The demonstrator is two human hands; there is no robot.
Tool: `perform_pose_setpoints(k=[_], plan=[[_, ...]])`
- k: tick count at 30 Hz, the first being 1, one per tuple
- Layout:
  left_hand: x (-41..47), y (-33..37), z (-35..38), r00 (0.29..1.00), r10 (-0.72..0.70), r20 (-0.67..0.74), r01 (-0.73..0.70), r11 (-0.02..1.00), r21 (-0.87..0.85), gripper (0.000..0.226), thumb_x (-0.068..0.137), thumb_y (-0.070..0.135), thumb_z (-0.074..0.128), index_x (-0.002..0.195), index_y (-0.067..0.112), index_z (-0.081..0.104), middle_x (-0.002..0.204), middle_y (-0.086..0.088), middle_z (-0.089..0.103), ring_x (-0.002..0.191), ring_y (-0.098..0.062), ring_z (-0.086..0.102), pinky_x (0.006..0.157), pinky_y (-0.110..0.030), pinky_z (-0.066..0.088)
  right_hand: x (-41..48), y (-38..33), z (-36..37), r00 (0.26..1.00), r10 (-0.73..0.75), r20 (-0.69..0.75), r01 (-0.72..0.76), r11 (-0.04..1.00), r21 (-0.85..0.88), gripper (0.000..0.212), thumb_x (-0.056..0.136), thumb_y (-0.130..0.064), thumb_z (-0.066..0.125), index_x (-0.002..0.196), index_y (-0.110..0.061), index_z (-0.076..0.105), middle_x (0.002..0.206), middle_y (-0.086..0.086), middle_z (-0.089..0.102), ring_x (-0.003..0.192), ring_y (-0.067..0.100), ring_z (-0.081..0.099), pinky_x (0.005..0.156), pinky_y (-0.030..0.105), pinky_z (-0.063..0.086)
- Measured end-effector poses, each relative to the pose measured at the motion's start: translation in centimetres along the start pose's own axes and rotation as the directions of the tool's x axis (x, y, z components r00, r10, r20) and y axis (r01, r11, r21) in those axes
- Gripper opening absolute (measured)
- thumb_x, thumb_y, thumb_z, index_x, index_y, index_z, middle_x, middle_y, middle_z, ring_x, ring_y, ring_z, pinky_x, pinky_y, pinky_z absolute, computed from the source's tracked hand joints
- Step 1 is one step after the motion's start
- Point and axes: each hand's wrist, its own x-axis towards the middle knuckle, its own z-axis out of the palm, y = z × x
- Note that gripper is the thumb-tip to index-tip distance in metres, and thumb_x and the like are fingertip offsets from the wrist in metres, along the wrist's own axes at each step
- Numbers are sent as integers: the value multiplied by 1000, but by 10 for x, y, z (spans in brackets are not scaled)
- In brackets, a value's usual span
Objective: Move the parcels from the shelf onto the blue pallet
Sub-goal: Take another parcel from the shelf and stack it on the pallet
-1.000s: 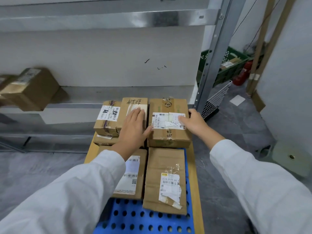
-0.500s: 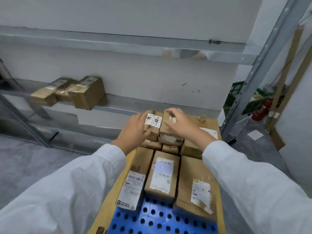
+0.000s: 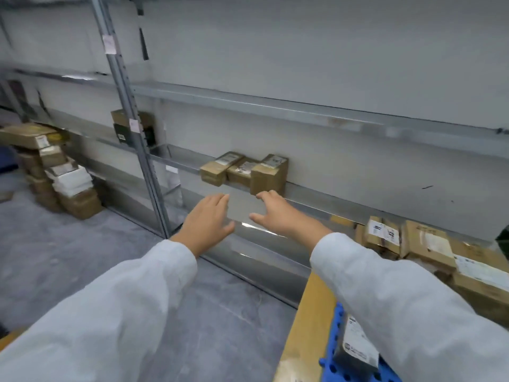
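Three brown cardboard parcels [image 3: 245, 170] with white labels sit side by side on a metal shelf [image 3: 344, 196] against the wall. My left hand [image 3: 207, 220] and my right hand [image 3: 276, 212] are both stretched out just below and in front of them, fingers straight, holding nothing. The right fingertips are close under the rightmost parcel [image 3: 269, 173]. At the lower right, the blue pallet [image 3: 337, 341] carries several labelled parcels [image 3: 424, 244], partly hidden by my right sleeve.
A grey upright shelf post [image 3: 137, 139] stands left of my hands, with a dark box [image 3: 124, 128] behind it. A stack of cartons [image 3: 59, 172] stands on the grey floor at far left. A yellow board [image 3: 308, 321] edges the pallet.
My hands have let go of the parcels on the pallet and swung left and up toward the shelf. The view has turned left, so the pallet now sits at the right edge.
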Motion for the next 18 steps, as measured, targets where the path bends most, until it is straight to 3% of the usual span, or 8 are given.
perform_pose_setpoints(k=[7,18], plan=[[-31,-82,-23,999,-17,-45,17,1000,10,68,94,36,57,149,6,32,150,-9,40,139,-21,35,116,-31,26,39,-74,53,999,-14,29,16,997,-76,68,93,-41,57,145,-6,32,146,13,36,135,29,35,109,39,34],[8,-159,-11,999,29,-14,-29,999,19,69,96,42,53,151,10,28,153,-6,36,141,-18,31,117,-31,23,124,-105,71,999,-43,22,46,976,-211,57,94,-37,53,139,-7,37,137,12,43,126,29,41,102,39,40]])
